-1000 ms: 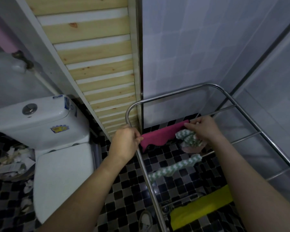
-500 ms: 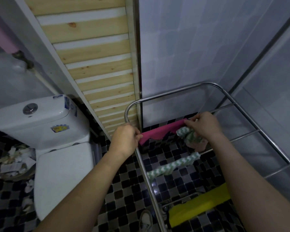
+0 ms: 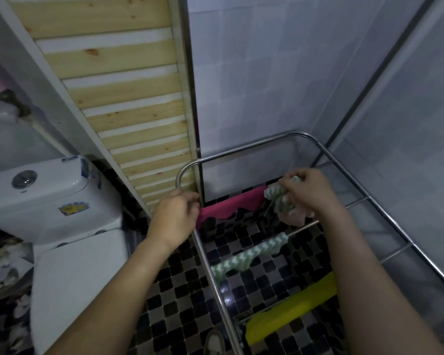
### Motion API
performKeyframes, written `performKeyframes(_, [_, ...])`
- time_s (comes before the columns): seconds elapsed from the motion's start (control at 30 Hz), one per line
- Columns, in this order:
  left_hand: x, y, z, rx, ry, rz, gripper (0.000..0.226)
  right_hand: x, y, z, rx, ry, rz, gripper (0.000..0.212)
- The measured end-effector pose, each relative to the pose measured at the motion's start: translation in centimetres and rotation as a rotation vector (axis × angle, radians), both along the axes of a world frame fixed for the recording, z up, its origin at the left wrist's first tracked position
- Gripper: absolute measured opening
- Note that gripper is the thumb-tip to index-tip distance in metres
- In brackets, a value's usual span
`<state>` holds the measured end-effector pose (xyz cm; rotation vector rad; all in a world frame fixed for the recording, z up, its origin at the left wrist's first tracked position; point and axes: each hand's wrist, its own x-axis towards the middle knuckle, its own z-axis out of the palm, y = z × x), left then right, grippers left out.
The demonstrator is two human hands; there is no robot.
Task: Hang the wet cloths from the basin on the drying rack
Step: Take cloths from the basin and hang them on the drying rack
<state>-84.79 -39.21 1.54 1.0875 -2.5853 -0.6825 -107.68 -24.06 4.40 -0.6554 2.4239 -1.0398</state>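
Head view: the pink cloth (image 3: 231,204) lies over a rail of the drying rack (image 3: 241,153) at frame centre, its long axis running lower left to upper right. The left hand (image 3: 176,216) pinches its lower-left end. The right hand (image 3: 310,193), at the opposite end, grips a bunched green-white cloth (image 3: 280,201).

Magenta cloth (image 3: 231,204), green-white zigzag cloth (image 3: 249,254), yellow cloth (image 3: 292,307), black-grey checkered floor (image 3: 174,290).

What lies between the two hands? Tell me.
Head view: the pink cloth, hung on the drying rack, spans left hand to right hand, which grips patterned cloth.
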Motion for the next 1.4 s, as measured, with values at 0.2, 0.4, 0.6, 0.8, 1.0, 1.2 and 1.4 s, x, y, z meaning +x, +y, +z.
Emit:
performKeyframes(0.2, [-1.4, 3.8, 5.1, 0.613, 0.498, 0.038, 0.014, 2.8, 2.5, 5.4, -0.672, -0.708, -0.136, 0.016])
performKeyframes(0.4, [-2.4, 6.1, 9.8, 0.976, 0.611, -0.236, 0.071, 7.3, 3.0, 8.2, -0.866, -1.113, -0.006, 0.025])
performKeyframes(0.6, [-1.5, 6.9, 10.9, 0.807, 0.69, -0.071, 0.013, 10.9, 2.9, 8.4, -0.895, -1.065, 0.228, 0.043])
performKeyframes(0.8, [1.3, 5.7, 12.8, 1.042, 0.78, 0.08, 0.024, 13.2, 3.7, 8.8, -0.84, -0.939, 0.227, 0.048])
performKeyframes(1.0, [4.3, 3.4, 14.5, 1.182, 0.917, 0.061, 0.025, 14.0, 3.3, 9.7, -0.826, -0.809, -0.079, 0.019])
performKeyframes(1.2, [3.9, 4.5, 14.0, 0.574, 0.442, -0.24, 0.01, 14.4, 3.2, 11.0, -0.774, -0.774, -0.096, 0.038])
performKeyframes(1.4, [1.4, 7.4, 13.2, 0.333, 0.169, -0.257, 0.016, 13.5, 4.2, 12.0, -0.786, -0.804, -0.128, 0.031])
